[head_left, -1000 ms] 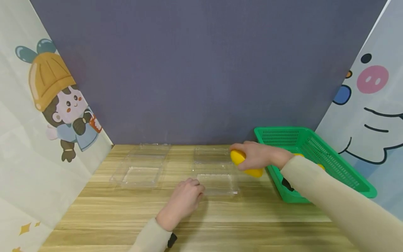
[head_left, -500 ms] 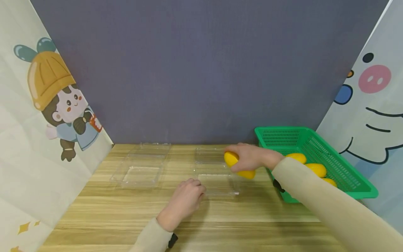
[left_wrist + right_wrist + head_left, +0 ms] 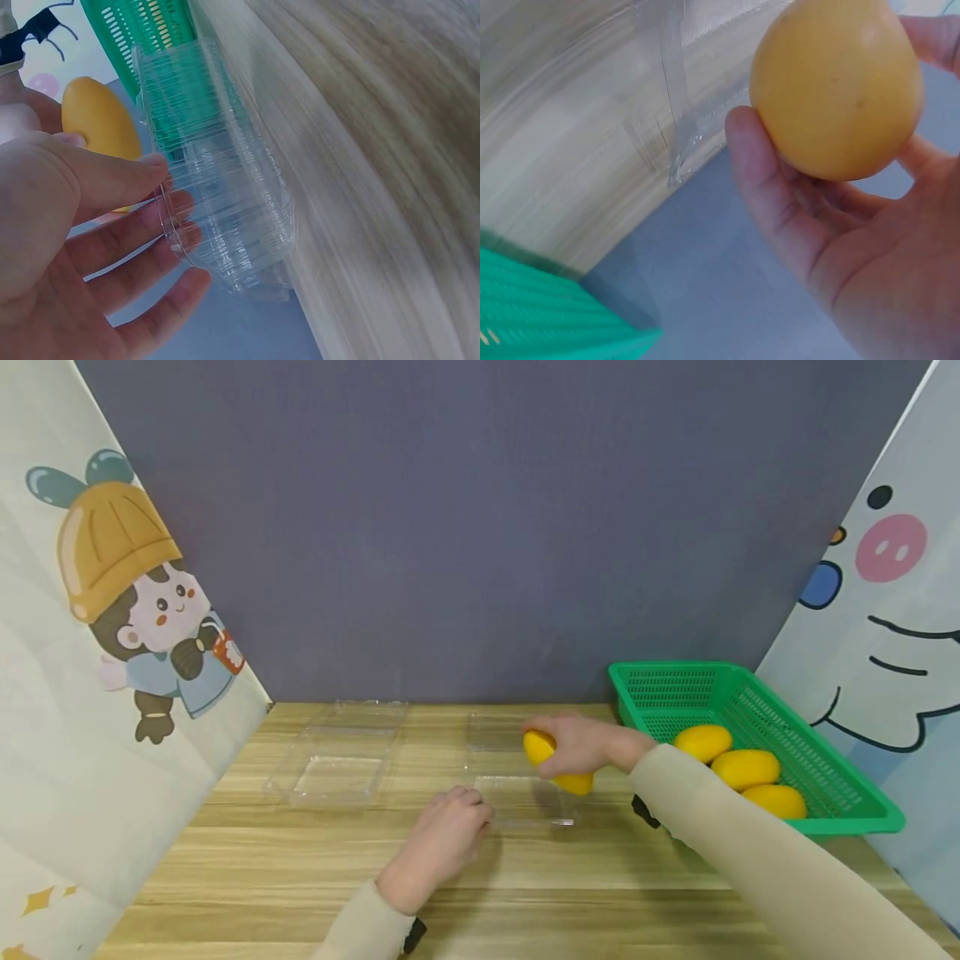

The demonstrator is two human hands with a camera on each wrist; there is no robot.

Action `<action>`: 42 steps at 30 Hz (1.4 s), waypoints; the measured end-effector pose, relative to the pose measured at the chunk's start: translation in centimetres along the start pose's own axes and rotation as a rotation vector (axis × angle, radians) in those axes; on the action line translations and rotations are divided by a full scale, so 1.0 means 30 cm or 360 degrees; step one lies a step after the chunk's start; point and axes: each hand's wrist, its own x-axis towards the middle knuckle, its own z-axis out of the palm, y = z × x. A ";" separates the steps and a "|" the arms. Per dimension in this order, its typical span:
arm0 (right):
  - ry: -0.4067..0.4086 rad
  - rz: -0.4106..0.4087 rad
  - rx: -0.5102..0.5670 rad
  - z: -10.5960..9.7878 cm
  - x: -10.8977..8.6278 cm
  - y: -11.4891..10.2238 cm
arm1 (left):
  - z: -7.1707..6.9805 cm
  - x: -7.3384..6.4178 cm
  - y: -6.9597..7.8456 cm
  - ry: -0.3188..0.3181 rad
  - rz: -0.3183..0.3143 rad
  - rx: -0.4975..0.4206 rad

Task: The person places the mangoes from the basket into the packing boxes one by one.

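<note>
My right hand (image 3: 572, 743) grips a yellow mango (image 3: 576, 783) from above, over the right side of a clear plastic clamshell box (image 3: 504, 795). In the right wrist view, thumb and fingers curl round the mango (image 3: 836, 94). My left hand (image 3: 444, 831) is at the near left corner of the same box. From the left wrist, its thumb and fingers pinch the rim of the clear box (image 3: 217, 180), and the mango (image 3: 99, 116) appears beyond the thumb. The box lies with its lid folded back toward the grey wall.
Another clear clamshell box (image 3: 337, 779) lies opened out to the left. On the right a green basket (image 3: 862, 814) holds several items, including a mango (image 3: 746, 768). A grey wall (image 3: 480, 527) closes off the back of the wooden table (image 3: 300, 877).
My right hand has carried the mango left and slightly down, away from the basket to over the box. More mangoes in the basket now show. My left hand has barely moved.
</note>
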 end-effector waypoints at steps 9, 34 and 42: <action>-0.0006 0.0020 0.0011 0.042 0.021 -0.004 | -0.002 0.000 0.005 -0.0021 -0.0011 0.0028; -0.0002 0.0034 -0.0051 0.133 0.058 -0.023 | -0.007 0.005 0.008 -0.0062 -0.0012 0.0040; -0.0013 -0.0009 -0.0041 0.148 0.066 -0.030 | -0.006 0.006 0.009 -0.0070 -0.0015 0.0051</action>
